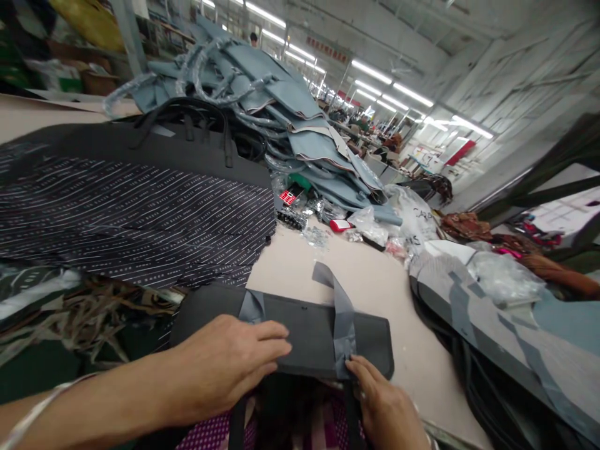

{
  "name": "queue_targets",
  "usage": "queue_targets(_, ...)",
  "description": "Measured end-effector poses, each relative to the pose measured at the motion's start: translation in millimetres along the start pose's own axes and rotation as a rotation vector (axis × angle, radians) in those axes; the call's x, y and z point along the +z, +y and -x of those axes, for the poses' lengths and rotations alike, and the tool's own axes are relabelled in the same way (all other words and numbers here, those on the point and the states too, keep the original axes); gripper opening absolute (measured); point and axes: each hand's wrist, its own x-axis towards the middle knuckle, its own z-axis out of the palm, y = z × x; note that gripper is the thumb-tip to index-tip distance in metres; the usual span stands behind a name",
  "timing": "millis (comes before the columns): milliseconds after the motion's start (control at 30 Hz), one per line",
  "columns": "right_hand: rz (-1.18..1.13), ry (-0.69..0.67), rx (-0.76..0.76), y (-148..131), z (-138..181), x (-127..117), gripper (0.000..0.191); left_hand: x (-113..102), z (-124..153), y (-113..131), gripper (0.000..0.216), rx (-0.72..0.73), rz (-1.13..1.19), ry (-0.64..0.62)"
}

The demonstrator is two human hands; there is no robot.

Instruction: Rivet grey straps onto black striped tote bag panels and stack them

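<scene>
Two hands work a dark panel at the worktop's (375,281) near edge.
Left hand (229,362) lies flat, fingers together, pressing the panel (309,337); right hand (384,406) pinches a grey strap (344,325) at the panel's near edge. The panel seems to overhang that edge, so it might slide off if the press eases, and the loose strap could twist.

Beige table (370,284): dark grey panel (309,331) near edge, striped black fabric (117,212) left, blue-grey bag stack (290,106) behind.
</scene>
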Motion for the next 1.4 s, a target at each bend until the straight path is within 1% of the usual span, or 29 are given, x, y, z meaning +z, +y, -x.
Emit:
queue_targets(100, -0.115, -0.098, 0.052, 6.8, -5.6, -10.3, 0.066, 26.7, -43.7, -13.6, 0.03, 0.012, -0.074, 0.007)
queue_targets(167, -0.228, -0.111, 0.054, 11.9, -13.2, -22.3, 0.058, 46.8, -61.4, -18.6, 0.03, 0.01, -0.127, 0.016)
queue_targets(267, -0.342, -0.029, 0.127, 15.4, -39.8, -46.5, 0.027, 66.5, -68.6, -21.5, 0.029, 0.005, -0.156, 0.028)
queue_targets(300, -0.35, 0.01, 0.175, 15.4, -54.2, -54.4, 0.022, 69.5, -67.8, -21.6, 0.029, -0.002, -0.158, 0.032)
queue_targets(400, -0.387, 0.062, 0.308, 14.5, -112.7, -68.9, 0.021, 72.3, -63.4, -21.6, 0.031, -0.018, -0.152, 0.035)
queue_targets(500, -0.456, 0.046, 0.343, 16.7, -181.6, -63.4, 0.022, 74.1, -61.4, -23.1, 0.033, -0.025, -0.11, 0.034)
queue_targets(600, -0.466, 0.005, 0.295, 20.3, -239.6, -45.0, 0.021, 76.9, -61.7, -25.7, 0.035, -0.032, -0.072, 0.038)
queue_targets(667, -0.466, -0.043, 0.251, 21.0, -265.3, -32.1, 0.023, 77.7, -62.5, -27.1, 0.036, -0.032, -0.061, 0.036)
queue_targets(733, -0.463, -0.102, 0.208, 20.1, -280.7, -22.4, 0.024, 77.7, -63.1, -28.2, 0.036, -0.024, -0.055, 0.032)
queue_targets(867, -0.428, -0.204, 0.136, 18.1, -292.7, -14.6, 0.026, 77.4, -64.0, -30.1, 0.038, -0.001, -0.052, 0.012)
queue_targets(1000, -0.373, -0.269, 0.088, 17.9, -300.1, -14.5, 0.027, 79.1, -64.3, -31.3, 0.039, 0.015, -0.041, 0.004)
queue_targets(1100, -0.338, -0.305, 0.08, 15.8, -306.2, -17.6, 0.028, 79.6, -64.1, -31.4, 0.039, 0.004, -0.025, 0.01)
queue_targets(1167, -0.32, -0.312, 0.089, 14.1, -306.9, -24.9, 0.031, 78.1, -64.1, -31.3, 0.037, -0.013, -0.01, 0.012)
queue_targets(1233, -0.31, -0.301, 0.112, 13.4, -302.0, -38.3, 0.032, 75.4, -64.3, -31.1, 0.034, -0.029, 0.003, 0.011)
queue_targets(1333, -0.32, -0.278, 0.159, 13.0, -281.4, -65.5, 0.028, 72.5, -64.7, -30.7, 0.029, -0.041, 0.019, 0.017)
queue_targets(1400, -0.383, -0.282, 0.182, 9.1, -260.5, -80.6, 0.024, 73.1, -64.6, -30.6, 0.028, -0.043, 0.023, 0.036)
